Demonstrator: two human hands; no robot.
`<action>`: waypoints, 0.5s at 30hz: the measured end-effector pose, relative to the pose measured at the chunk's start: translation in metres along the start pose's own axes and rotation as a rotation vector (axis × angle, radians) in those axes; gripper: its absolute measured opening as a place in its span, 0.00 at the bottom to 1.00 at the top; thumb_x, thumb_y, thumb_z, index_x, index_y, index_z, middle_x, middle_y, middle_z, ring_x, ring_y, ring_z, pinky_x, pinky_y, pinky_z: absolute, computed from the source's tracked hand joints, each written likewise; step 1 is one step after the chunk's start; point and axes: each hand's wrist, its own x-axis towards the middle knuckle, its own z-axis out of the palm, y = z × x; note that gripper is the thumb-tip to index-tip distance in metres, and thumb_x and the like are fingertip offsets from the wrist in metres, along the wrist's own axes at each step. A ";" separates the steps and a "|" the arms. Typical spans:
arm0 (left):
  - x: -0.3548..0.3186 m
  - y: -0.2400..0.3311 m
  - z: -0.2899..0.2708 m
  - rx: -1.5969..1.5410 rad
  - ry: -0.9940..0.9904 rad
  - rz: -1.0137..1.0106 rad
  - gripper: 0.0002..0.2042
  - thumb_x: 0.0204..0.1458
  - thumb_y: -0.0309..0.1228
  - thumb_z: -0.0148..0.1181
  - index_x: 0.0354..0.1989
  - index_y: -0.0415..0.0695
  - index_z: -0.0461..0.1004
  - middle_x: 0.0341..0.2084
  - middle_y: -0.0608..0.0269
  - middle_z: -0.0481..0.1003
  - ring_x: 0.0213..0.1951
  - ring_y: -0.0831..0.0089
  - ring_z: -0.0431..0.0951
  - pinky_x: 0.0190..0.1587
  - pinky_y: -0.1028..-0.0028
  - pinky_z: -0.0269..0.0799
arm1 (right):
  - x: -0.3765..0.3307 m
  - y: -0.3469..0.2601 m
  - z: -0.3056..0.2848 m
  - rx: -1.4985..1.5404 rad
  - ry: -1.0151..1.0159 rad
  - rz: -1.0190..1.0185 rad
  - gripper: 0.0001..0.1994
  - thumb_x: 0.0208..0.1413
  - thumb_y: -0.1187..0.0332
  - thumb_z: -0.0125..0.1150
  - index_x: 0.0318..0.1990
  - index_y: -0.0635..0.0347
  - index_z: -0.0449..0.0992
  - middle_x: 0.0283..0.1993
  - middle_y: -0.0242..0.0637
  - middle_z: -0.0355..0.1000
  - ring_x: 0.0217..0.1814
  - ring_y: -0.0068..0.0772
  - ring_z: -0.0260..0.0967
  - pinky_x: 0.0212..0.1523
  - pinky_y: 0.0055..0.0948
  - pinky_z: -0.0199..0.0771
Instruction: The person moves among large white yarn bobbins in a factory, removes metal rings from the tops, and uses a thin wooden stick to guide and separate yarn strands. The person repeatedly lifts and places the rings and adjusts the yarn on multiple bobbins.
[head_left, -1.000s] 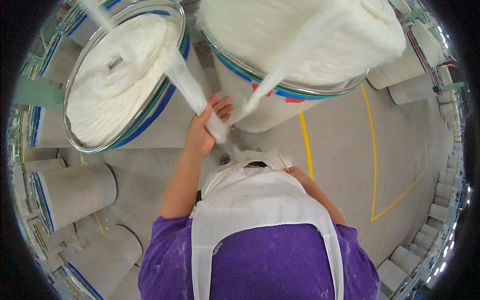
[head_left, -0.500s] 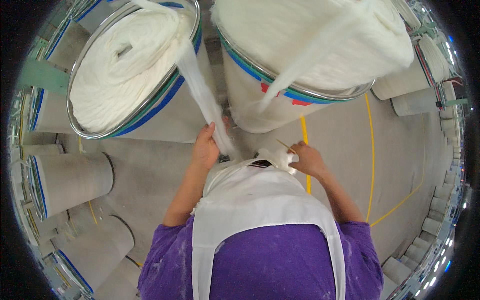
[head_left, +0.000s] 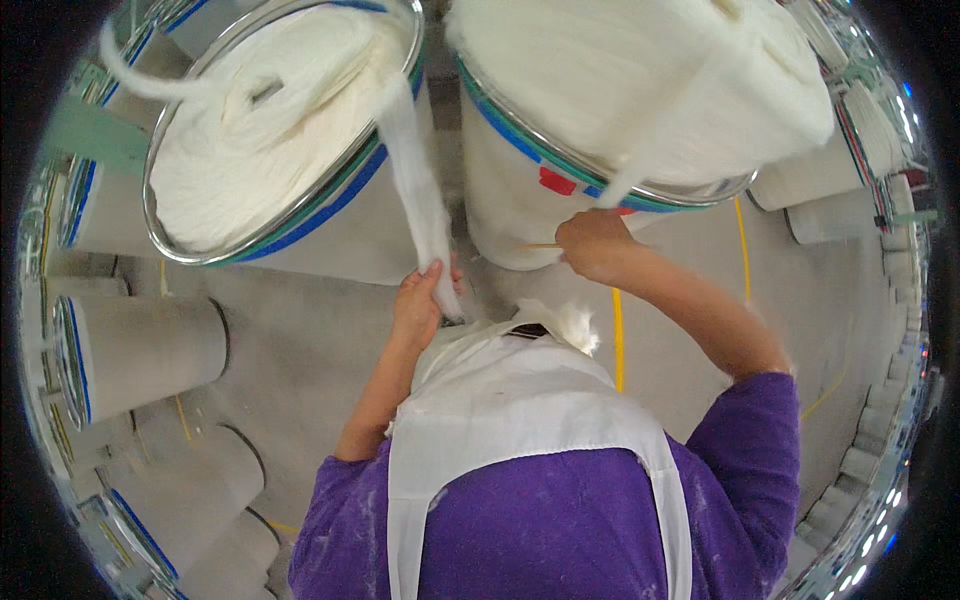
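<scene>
My left hand [head_left: 414,308] is closed round a white cotton sliver [head_left: 418,190] that hangs over the rim of the left can [head_left: 335,232]. Its free end drops just past my fingers. My right hand [head_left: 597,246] is closed with a thin wooden stick [head_left: 541,246] poking out toward the left. It is at the front of the right can [head_left: 500,170], where a second sliver [head_left: 640,160] comes down over the rim to my fingers. Whether they also grip that sliver is not clear. Coiled sliver fills both cans.
White fluff [head_left: 573,326] bulges from the top of my white apron [head_left: 520,395]. More cans [head_left: 150,345] stand along the left, and others [head_left: 835,215] at the right. Yellow lines [head_left: 619,340] mark the grey floor. A green machine part [head_left: 100,133] is at the far left.
My right hand has moved up and forward from the fluff at the apron to the right can's hanging sliver, still with the stick. My left hand stays on its sliver. The view has shifted slightly.
</scene>
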 end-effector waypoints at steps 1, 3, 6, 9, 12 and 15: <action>-0.004 0.002 0.002 -0.003 0.032 -0.014 0.17 0.61 0.35 0.51 0.52 0.36 0.68 0.42 0.56 0.75 0.43 0.68 0.74 0.50 0.67 0.69 | -0.005 0.002 -0.005 0.243 0.001 -0.020 0.09 0.52 0.65 0.58 0.35 0.59 0.80 0.28 0.36 0.77 0.34 0.34 0.75 0.32 0.35 0.71; -0.011 0.007 0.010 -0.056 -0.051 -0.028 0.17 0.61 0.35 0.51 0.53 0.35 0.67 0.43 0.55 0.75 0.44 0.68 0.75 0.51 0.67 0.69 | -0.015 -0.003 -0.015 1.060 0.086 0.040 0.14 0.55 0.56 0.60 0.36 0.59 0.79 0.23 0.32 0.74 0.29 0.26 0.71 0.28 0.27 0.68; -0.018 0.020 0.032 -0.071 -0.161 -0.084 0.17 0.61 0.34 0.51 0.53 0.35 0.67 0.45 0.55 0.74 0.47 0.67 0.74 0.52 0.67 0.69 | -0.019 -0.029 -0.019 1.816 0.322 0.260 0.18 0.57 0.52 0.59 0.36 0.61 0.78 0.22 0.31 0.72 0.26 0.25 0.68 0.26 0.25 0.66; -0.019 0.037 0.057 -0.084 -0.245 -0.107 0.17 0.60 0.34 0.52 0.53 0.35 0.68 0.47 0.56 0.74 0.48 0.67 0.74 0.54 0.67 0.67 | -0.014 -0.060 -0.008 1.844 0.487 0.185 0.16 0.56 0.54 0.62 0.37 0.58 0.74 0.23 0.27 0.70 0.19 0.14 0.56 0.19 0.17 0.55; -0.018 0.046 0.081 -0.108 -0.249 -0.038 0.17 0.60 0.33 0.53 0.52 0.35 0.69 0.47 0.58 0.74 0.50 0.69 0.72 0.56 0.69 0.65 | -0.016 -0.067 0.004 1.778 0.504 0.137 0.18 0.53 0.57 0.66 0.43 0.61 0.73 0.31 0.29 0.73 0.23 0.15 0.60 0.21 0.17 0.60; -0.019 0.051 0.096 -0.082 -0.276 0.005 0.16 0.59 0.32 0.55 0.52 0.35 0.70 0.47 0.60 0.74 0.51 0.72 0.71 0.57 0.71 0.63 | -0.023 -0.065 0.010 1.731 0.604 0.084 0.21 0.50 0.62 0.69 0.48 0.63 0.71 0.37 0.30 0.73 0.29 0.15 0.65 0.25 0.18 0.66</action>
